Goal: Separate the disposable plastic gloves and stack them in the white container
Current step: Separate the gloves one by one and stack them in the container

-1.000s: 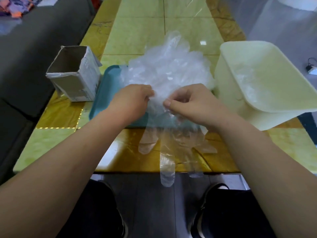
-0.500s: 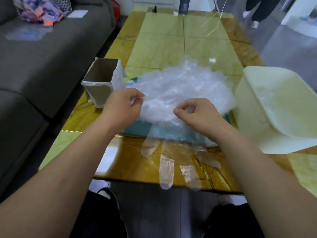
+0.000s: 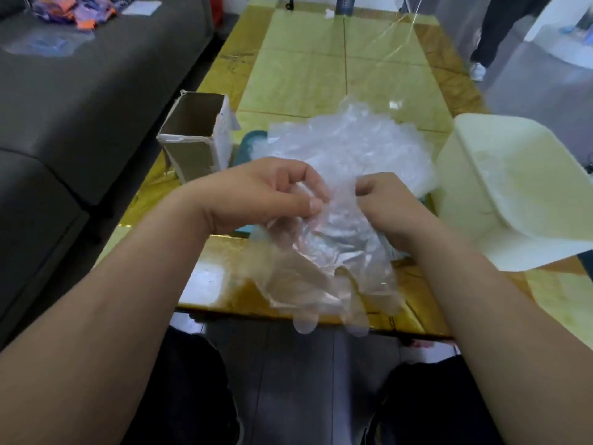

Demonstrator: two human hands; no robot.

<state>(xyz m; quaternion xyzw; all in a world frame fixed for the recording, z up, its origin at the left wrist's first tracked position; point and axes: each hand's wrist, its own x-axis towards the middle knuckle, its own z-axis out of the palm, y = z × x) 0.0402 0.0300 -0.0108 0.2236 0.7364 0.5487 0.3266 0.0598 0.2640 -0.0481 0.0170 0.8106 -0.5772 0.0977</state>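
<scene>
Disposable plastic gloves [image 3: 348, 149]: we log a loose heap on the teal tray [image 3: 253, 141], with the white container [image 3: 465, 194] at its 3 o'clock. One clear glove [image 3: 321, 261] hangs at the heap's 6 o'clock, its top pinched in the curled fingers of our left hand [image 3: 263, 191] and right hand [image 3: 390, 207].

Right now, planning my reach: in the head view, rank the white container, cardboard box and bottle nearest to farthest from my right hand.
1. White container, just right of the right hand.
2. Cardboard box, on the left, beyond the left hand.
3. Bottle, at the table's far end.
</scene>
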